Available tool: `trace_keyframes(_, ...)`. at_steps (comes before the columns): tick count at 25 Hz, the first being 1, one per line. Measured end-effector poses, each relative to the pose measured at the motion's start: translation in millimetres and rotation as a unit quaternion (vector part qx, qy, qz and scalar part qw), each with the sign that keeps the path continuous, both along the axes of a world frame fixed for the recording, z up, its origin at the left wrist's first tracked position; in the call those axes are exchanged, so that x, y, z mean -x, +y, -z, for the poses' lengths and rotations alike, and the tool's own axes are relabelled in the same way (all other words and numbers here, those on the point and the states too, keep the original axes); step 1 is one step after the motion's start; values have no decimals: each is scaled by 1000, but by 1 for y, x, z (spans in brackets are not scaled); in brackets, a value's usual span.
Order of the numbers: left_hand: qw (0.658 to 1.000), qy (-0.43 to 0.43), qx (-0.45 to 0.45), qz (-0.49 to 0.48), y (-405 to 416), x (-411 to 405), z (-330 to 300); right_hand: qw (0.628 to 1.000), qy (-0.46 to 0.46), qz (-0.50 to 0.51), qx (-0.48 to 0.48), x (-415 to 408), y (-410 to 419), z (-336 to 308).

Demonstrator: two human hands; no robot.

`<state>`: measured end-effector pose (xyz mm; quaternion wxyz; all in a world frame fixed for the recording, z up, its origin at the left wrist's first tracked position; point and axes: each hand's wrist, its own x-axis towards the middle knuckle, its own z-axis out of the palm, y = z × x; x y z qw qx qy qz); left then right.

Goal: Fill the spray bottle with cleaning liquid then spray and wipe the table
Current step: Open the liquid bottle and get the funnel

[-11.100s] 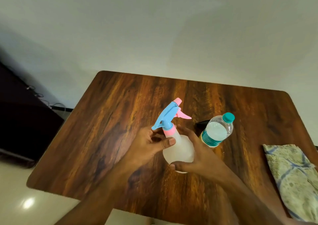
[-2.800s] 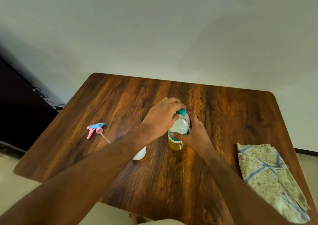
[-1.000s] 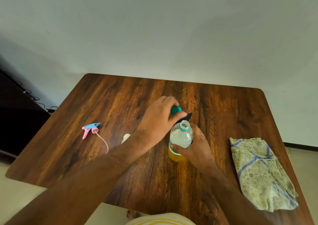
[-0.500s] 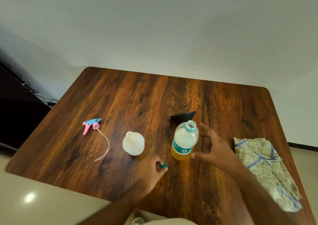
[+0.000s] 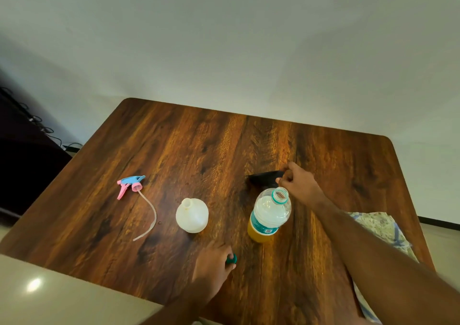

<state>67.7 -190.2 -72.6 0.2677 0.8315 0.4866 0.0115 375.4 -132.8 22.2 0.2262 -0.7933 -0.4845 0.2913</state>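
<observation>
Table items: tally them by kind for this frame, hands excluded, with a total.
Bottles: 2, the open spray bottle and the uncapped liquid bottle
Spray heads: 1, the trigger head lying on its side
Caps: 1, the teal cap in the left hand
Funnels: 1, the black funnel pinched by the right hand
Cloths: 1, the patterned cloth
Total: 6

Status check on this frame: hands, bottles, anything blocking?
Left hand pinching teal cap; right hand gripping black funnel. Spray bottle and liquid bottle both uncapped, upright. Nothing blocking.
</observation>
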Motion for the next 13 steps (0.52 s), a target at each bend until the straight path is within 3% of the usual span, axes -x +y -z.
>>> trace_keyframes(5,1000,-18,6,-5,-2,7,-4,999,-39,-24,14,-4,25,17)
trace_keyframes(13,985,-122,25,-122,-7,29,-38,1000,-16,6,8,-2,36,26)
